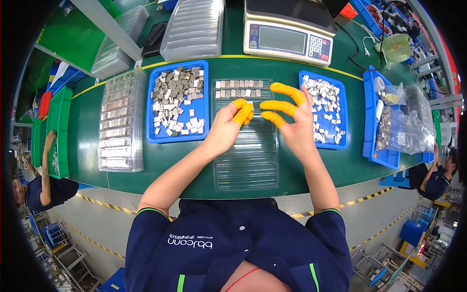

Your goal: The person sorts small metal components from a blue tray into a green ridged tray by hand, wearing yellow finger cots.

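Yellow finger cots cover several fingertips of both hands. My left hand (226, 123) pinches a small whitish connector piece (251, 104) over the clear ribbed plastic tray (246, 168). My right hand (296, 119) hovers just right of it, its fingers spread and nothing visible between them. Two rows of small connector pieces (238, 93) lie in the far end of the tray. To the left, a blue bin (177, 138) contains many grey and white metal pieces (176, 87). Beyond my right hand, another blue bin (345, 119) has loose white pieces (325, 97) in it.
A stack of filled clear trays (121, 121) stands left. Behind are stacked clear trays (192, 29) and a digital scale (287, 36). At right, a blue bin (382, 158) holds plastic bags. Co-workers (44, 190) (435, 180) sit on both sides.
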Demonstrator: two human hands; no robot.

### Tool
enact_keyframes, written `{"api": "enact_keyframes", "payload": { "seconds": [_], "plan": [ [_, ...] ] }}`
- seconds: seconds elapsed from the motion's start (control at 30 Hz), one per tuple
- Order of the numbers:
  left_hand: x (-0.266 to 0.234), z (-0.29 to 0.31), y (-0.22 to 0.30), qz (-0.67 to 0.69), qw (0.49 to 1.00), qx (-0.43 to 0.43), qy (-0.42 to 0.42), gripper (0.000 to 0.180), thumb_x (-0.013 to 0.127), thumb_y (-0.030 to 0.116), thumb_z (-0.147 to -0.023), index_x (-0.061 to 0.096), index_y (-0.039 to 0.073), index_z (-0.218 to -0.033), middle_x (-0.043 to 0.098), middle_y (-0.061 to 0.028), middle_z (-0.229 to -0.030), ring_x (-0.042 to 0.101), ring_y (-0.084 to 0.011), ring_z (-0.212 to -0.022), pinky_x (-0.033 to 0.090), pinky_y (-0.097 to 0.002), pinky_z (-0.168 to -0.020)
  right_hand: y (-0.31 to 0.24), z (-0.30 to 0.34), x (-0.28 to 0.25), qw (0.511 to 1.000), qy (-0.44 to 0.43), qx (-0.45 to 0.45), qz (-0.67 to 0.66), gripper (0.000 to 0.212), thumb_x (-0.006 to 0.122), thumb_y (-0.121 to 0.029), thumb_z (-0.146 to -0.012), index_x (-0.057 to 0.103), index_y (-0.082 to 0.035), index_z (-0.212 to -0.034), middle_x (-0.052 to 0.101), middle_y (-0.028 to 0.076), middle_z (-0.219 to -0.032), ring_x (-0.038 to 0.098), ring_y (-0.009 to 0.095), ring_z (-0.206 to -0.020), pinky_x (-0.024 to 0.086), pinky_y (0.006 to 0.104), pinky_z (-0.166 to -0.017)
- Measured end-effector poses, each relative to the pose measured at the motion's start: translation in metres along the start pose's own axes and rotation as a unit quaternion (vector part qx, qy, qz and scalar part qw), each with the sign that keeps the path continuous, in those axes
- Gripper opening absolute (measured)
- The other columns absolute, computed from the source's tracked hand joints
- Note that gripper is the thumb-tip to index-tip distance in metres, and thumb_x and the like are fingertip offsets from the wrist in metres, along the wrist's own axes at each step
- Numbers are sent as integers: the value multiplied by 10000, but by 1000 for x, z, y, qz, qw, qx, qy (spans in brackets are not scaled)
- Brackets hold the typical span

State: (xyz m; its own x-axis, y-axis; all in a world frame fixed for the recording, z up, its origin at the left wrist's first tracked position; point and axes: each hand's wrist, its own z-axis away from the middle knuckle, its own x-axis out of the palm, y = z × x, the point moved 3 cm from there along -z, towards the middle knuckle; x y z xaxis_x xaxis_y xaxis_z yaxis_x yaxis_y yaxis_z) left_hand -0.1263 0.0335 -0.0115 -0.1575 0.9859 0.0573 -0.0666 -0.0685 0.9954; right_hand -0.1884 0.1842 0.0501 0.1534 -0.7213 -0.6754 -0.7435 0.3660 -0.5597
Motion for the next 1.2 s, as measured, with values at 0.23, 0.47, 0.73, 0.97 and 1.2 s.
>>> {"api": "enact_keyframes", "payload": {
  "seconds": [0.23, 0.47, 0.73, 0.97, 1.2],
  "plan": [
    [8, -7, 3, 58, 998, -6, -16, 227, 427, 190, -936, 523, -15, -915, 520, -23, -773, 460, -100, -707, 382, -232, -667, 4, -2, 7, 999, 7, -39, 34, 151, 698, -118, -691, 670, -123, -839, 591, 27, -1082, 446, 233, -1149, 183, 465, -1047],
    [25, -13, 11, -386, 890, 207, 130, 210, 425, 160, -912, 502, 4, -1030, 501, -134, -1017, 452, -272, -966, 341, -371, -862, 64, -22, 24, 995, -17, -17, 98, 147, 653, -39, -686, 660, -59, -831, 583, 62, -1079, 444, 270, -1102, 283, 403, -956],
    [33, -18, -26, -577, 785, 219, 56, 431, 449, 207, -890, 416, -29, -1250, 379, -166, -1343, 272, -246, -1310, 169, -416, -1090, 79, -23, 39, 977, -111, -50, 173, 155, 625, -47, -714, 671, -74, -860, 589, 42, -1095, 427, 241, -1150, 271, 400, -988],
    [33, -20, -27, -592, 776, 213, 50, 422, 455, 214, -889, 434, -30, -1233, 424, -147, -1310, 298, -235, -1298, 197, -405, -1084, 83, -24, 39, 981, -124, -39, 147, 151, 629, -58, -716, 688, -97, -850, 601, 35, -1073, 452, 240, -1123, 280, 388, -983],
    [35, -19, -26, -583, 781, 215, 54, 437, 451, 232, -894, 421, -16, -1253, 425, -141, -1311, 305, -231, -1293, 188, -402, -1087, 76, -6, 7, 987, -57, 39, 142, 133, 643, -100, -728, 688, -87, -852, 621, 67, -974, 529, 245, -932, 398, 348, -845]
  ]
}}
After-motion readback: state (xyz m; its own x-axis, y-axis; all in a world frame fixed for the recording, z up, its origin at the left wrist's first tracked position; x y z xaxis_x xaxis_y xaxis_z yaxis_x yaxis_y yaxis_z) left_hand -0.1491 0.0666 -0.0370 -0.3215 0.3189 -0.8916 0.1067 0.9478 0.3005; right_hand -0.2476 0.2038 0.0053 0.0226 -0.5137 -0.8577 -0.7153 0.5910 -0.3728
